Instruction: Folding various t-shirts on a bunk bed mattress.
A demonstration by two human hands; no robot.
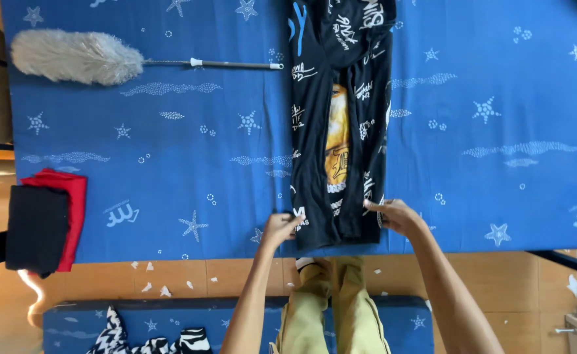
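A black T-shirt [341, 124] with white lettering and a yellow print lies folded into a long narrow strip on the blue star-patterned bed sheet [170, 151]. My left hand [280, 228] pinches the shirt's near left corner. My right hand [393, 214] pinches its near right corner. Both corners lie close to the near edge of the bed.
A grey feather duster [78, 58] with a thin handle lies at the far left. Folded black and red clothes [42, 223] are stacked at the left edge. A zebra-patterned garment [147, 339] lies on a lower blue mattress. Paper scraps dot the wooden floor.
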